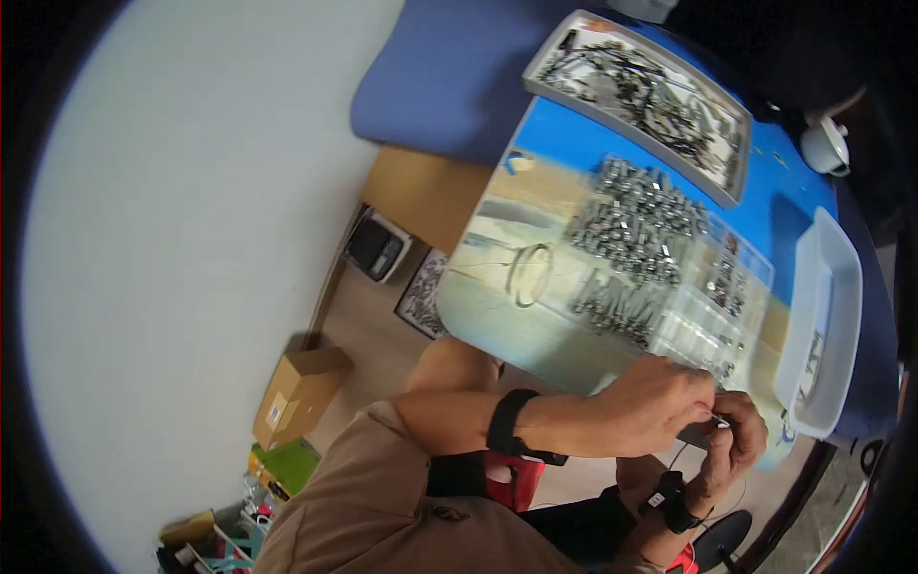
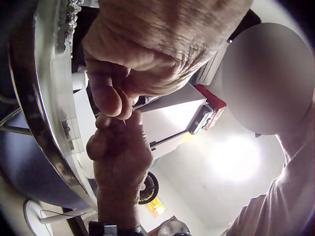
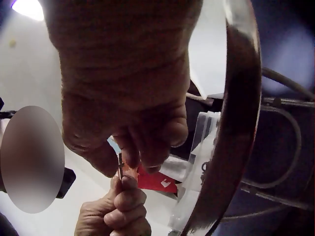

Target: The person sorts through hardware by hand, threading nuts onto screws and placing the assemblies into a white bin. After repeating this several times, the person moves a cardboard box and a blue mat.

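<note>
Close together at the table's near edge, my left hand (image 1: 660, 402) and right hand (image 1: 738, 442) meet fingertip to fingertip. Between them is a small, thin metal piece (image 3: 120, 164); its exact kind cannot be told. Seen from the right wrist, the right hand (image 3: 125, 98) pinches its upper part with thumb and finger, while the left hand (image 3: 115, 211) pinches the lower end. The left wrist view shows the left hand (image 2: 157, 46) large above the right hand (image 2: 120, 152), with the piece mostly hidden by fingers. Nearest to them lies a clear compartment box (image 1: 684, 330) with small metal parts.
Many silver metal parts (image 1: 636, 225) are heaped on the table (image 1: 497, 277). Behind them sits a grey tray (image 1: 631, 122) of dark and silver pieces. A white tray (image 1: 801, 383) stands at the right, with a white lidded cup (image 1: 824, 148) farther back.
</note>
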Motion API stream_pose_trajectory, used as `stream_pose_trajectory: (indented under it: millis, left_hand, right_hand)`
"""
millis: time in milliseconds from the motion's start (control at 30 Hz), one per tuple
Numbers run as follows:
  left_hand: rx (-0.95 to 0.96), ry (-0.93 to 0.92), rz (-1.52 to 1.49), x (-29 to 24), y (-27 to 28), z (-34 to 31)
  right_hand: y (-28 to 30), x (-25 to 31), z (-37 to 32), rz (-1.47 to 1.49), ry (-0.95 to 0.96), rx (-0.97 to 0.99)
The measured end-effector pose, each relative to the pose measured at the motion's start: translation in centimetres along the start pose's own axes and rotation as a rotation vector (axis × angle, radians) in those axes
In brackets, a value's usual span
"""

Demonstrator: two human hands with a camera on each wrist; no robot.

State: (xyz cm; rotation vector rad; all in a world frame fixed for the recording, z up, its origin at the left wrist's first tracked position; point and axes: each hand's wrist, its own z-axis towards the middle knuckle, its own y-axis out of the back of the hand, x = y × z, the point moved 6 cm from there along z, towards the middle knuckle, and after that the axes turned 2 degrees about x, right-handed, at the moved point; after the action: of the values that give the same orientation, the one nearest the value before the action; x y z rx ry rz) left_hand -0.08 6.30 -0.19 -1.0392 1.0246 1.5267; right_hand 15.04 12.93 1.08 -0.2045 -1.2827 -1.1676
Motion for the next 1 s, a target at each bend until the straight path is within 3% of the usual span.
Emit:
stream_pose_trajectory:
  millis: [133,300,433,533,600,667,800,900,1000]
  left_hand:
    - [0.001,-0.053,-0.005,-0.3,0.2,0.0]
    - [-0.010,-0.047,-0.038,-0.1,-0.1,-0.1]
    - [-0.015,-0.065,-0.018,0.0,-0.3,0.0]
    - [0.014,0.013,-0.046,-0.2,-0.4,0.3]
    - [0.014,0.019,-0.040,0.0,-0.4,0.2]
    - [0.021,0.018,-0.036,0.0,-0.5,0.2]
    - [0.018,0.034,-0.039,0.0,-0.5,0.2]
    - [0.023,0.045,-0.041,-0.1,-0.6,0.2]
    - [0.021,0.042,-0.005,-0.1,-0.8,0.3]
  right_hand:
    - [-0.1,0.3,-0.3,-0.058,0.055,-0.052]
    - [-0.2,-0.8,-0.8,0.003,-0.089,0.012]
    - [-0.7,0.2,-0.3,0.057,0.017,-0.064]
    - [-0.8,0.8,-0.8,0.004,-0.032,-0.135]
    - [-0.5,0.3,-1.3,-0.011,0.016,-0.096]
    - [-0.4,-0.7,-1.8,0.104,-0.140,-0.090]
    - [-0.7,-0.5,-1.4,0.030,-0.114,-0.127]
    - [-1.6,0.7,-0.8,0.183,-0.019,-0.081]
    - [-0.1,-1.2,-2.2,-0.051,-0.046,-0.102]
